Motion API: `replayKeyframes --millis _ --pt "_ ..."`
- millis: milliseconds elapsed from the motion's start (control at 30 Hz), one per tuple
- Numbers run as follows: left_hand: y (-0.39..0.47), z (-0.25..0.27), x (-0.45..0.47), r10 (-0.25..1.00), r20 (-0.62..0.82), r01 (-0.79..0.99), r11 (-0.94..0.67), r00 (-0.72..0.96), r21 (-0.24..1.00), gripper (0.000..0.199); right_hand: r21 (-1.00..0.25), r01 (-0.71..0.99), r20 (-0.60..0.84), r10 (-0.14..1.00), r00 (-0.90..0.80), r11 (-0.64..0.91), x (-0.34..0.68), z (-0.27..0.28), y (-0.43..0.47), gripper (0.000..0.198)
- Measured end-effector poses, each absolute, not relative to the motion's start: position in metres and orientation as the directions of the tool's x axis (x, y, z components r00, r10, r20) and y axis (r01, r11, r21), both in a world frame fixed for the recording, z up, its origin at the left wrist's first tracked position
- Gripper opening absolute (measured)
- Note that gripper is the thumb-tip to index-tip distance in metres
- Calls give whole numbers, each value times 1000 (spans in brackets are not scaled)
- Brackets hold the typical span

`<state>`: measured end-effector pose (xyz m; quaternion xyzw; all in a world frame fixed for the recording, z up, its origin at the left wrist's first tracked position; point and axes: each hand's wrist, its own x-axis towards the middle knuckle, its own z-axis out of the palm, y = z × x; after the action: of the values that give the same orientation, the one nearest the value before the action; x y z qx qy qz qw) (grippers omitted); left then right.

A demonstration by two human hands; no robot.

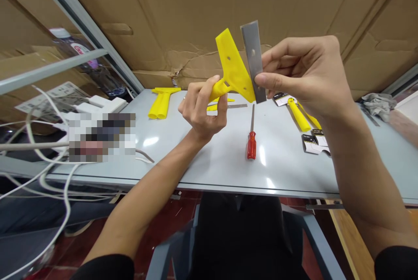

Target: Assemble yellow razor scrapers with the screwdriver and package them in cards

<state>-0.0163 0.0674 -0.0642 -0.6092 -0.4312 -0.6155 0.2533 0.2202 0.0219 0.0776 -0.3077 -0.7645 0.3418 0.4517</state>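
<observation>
And here we are above the table, both hands up in the air: the left hand has its fingers curled round the grip of the yellow scraper, its wide head tilted up and facing the right. Over from the right comes the right hand, thumb and fingers pinching the blade, a flat grey strip held nearly upright just beside the head's edge. They're closest at the bottom, strip and lower corner right together, though I can't tell whether they touch; at the top a gap opens between them. Below, the red screwdriver lies on the tabletop, shaft pointing to the far side. Far left, two handles sit side by side; behind the left hand, partly hidden, there's a spare blade. Over to the right, more handles lie near some black-and-white cards, and beyond the right forearm there's a crumpled rag. Cables tangle at the near left.
</observation>
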Motion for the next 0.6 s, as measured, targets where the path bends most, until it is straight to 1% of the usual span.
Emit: replayKeyframes --millis 67,167,267,333,400,467,533,600 --pt "67 -64 -17 166 979 828 -529 -117 188 44 -795 185 470 779 -415 578 220 78 20 42" --pt "68 -62 -16 40 995 798 -596 -87 93 40 -784 177 489 767 -416 595 220 77 20 40" --pt "73 -60 -14 -79 994 776 -631 -70 4 40 -771 111 532 731 -428 627 218 74 24 36" --pt "77 -60 -13 -110 991 789 -614 -75 -9 38 -746 51 590 694 -412 664 217 74 29 33" --pt "82 -62 -13 -71 995 811 -584 -76 20 37 -694 37 664 660 -351 719 221 76 33 31" --pt "84 -64 -13 2 998 827 -559 -68 58 37 -651 95 699 644 -311 753 230 80 38 34" --pt "84 -65 -12 58 997 836 -544 -52 75 37 -652 142 681 657 -323 745 241 83 44 45" --pt "82 -63 -11 61 998 840 -540 -24 53 36 -682 139 649 682 -336 718 251 84 48 62"
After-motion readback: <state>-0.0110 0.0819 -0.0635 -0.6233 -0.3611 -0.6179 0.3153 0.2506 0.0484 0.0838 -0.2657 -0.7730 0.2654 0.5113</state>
